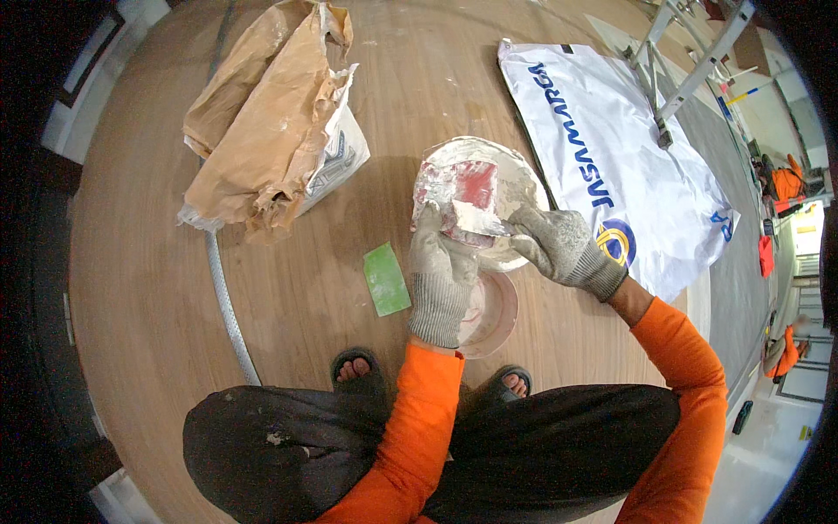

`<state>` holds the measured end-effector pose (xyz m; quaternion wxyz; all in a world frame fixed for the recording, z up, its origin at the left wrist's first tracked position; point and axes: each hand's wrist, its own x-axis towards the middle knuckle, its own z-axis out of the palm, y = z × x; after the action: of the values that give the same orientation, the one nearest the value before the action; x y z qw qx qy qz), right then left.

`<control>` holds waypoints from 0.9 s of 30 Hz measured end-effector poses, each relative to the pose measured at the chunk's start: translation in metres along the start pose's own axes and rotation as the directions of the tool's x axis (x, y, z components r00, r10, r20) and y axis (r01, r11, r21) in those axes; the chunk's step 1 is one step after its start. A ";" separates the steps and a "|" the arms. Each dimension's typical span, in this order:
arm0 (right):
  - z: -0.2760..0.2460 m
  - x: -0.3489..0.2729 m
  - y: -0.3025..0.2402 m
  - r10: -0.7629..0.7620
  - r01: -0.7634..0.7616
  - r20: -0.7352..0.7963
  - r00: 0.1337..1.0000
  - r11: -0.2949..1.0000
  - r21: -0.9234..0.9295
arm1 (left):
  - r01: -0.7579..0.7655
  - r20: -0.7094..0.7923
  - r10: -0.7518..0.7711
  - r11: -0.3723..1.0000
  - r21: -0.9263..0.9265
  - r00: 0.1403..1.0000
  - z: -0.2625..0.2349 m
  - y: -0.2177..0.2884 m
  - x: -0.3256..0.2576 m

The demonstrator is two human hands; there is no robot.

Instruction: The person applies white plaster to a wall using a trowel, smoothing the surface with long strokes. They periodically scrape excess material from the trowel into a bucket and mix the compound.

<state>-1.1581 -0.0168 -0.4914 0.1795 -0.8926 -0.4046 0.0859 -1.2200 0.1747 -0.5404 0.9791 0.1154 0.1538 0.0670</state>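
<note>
My left hand [443,284], in a grey knit glove, grips a red flat spreader [474,181] smeared with white putty. My right hand [566,249], gloved the same way, holds a putty knife [476,219] whose putty-coated blade lies across the spreader's near part. Its handle is mostly hidden by my fingers. Both tools are over a round bucket [521,166] with white putty on its rim and inside. Nearer to me stands a pinkish tub [504,321] with white residue, partly covered by my left hand. A green flat rectangular piece [387,279] lies left of that hand.
A torn brown paper sack [262,122] stands at the far left, near a perforated metal strip [229,314]. A white printed banner [576,131] lies to the right, with a ladder [690,79] at its far side. People in orange [787,182] are at the far right.
</note>
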 end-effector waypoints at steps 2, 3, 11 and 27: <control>0.002 0.001 0.018 0.053 -0.053 -0.019 0.998 0.998 -0.031 | -0.034 -0.011 0.034 0.999 0.001 0.999 0.005 0.000 -0.005; 0.001 0.004 0.023 0.091 -0.093 -0.043 0.995 0.995 -0.026 | -0.030 -0.028 0.029 1.000 -0.010 0.999 0.002 -0.001 -0.004; 0.000 0.009 0.026 0.450 -0.362 0.003 0.893 0.715 0.598 | -0.111 -0.076 0.117 0.991 0.076 0.990 -0.019 0.002 0.004; 0.040 -0.058 0.033 0.414 -0.813 0.699 0.583 0.308 0.495 | -0.074 -0.032 0.078 0.989 0.126 0.996 -0.075 -0.014 0.048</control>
<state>-1.1853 -0.0705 -0.5411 0.4014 -0.7545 0.0354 0.5180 -1.1969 0.1851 -0.6273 0.9637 0.1808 0.1713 0.0966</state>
